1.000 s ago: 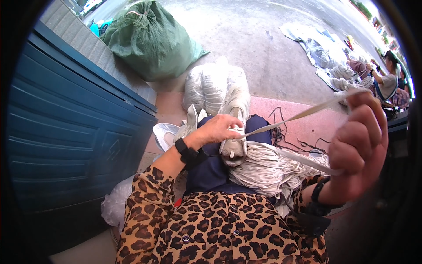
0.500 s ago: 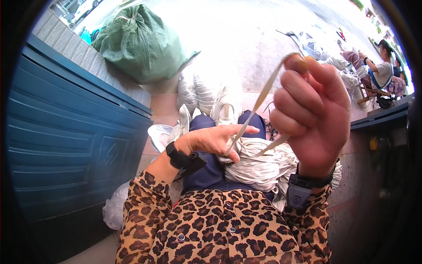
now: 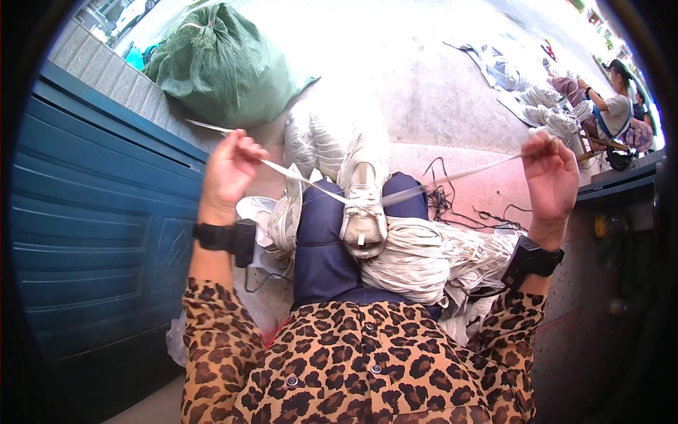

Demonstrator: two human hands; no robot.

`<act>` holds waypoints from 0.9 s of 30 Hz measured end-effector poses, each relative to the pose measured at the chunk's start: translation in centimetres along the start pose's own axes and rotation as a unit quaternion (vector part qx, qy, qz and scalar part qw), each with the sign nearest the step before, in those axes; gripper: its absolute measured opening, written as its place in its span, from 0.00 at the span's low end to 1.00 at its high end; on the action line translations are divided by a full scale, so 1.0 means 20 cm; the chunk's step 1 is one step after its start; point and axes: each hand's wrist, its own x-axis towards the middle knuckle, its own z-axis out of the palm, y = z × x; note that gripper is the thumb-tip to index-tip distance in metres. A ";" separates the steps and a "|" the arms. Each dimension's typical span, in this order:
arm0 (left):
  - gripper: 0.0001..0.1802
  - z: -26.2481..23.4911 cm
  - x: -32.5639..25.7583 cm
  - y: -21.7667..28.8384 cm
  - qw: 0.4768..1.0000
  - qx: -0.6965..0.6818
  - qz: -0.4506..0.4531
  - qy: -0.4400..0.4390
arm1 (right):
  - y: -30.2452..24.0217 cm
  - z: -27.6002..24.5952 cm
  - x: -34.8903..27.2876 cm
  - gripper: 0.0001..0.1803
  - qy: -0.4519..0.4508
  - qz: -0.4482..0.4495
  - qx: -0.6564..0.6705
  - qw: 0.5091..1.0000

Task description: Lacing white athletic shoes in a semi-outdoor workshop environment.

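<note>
The lace [image 3: 459, 174], at mid-frame, looks light, soft and flat, best pinched near its ends; the left hand [image 3: 239, 157] and right hand [image 3: 549, 166] each pinch a strand, drawn apart from the shoe [image 3: 361, 227]. That seems light, padded, best gripped by its sides. It sits between the thighs [image 3: 322, 251], over pink floor [image 3: 494, 185]; a green sack [image 3: 222, 74] fills the upper left.

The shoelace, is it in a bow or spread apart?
Spread apart, no bow: the shoelace runs from the shoe out to the left hand one way and the right hand the other.
</note>
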 end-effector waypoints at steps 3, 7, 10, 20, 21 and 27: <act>0.10 -0.01 -0.07 0.17 0.999 0.023 0.007 0.046 | 0.03 -0.09 -0.04 0.18 -0.060 0.043 -0.085 0.994; 0.10 0.07 -0.15 0.25 0.997 0.067 0.009 0.047 | 0.34 -0.14 -0.11 0.12 0.010 0.072 -0.386 0.920; 0.09 0.14 -0.19 0.28 0.994 0.090 0.034 0.055 | 0.58 -0.18 -0.21 0.11 -0.121 0.160 -0.510 0.837; 0.09 -0.05 -0.21 -0.02 0.869 0.488 0.036 0.080 | 0.91 -0.30 -0.31 0.09 -0.213 0.198 -0.627 0.723; 0.10 -0.06 -0.22 -0.16 0.857 0.511 -0.030 0.056 | 0.92 -0.32 -0.30 0.08 -0.258 0.134 -0.692 0.661; 0.11 -0.06 -0.33 -0.68 0.808 0.574 -0.125 -0.027 | 0.98 -0.37 -0.31 0.04 -0.287 -0.044 -0.768 0.571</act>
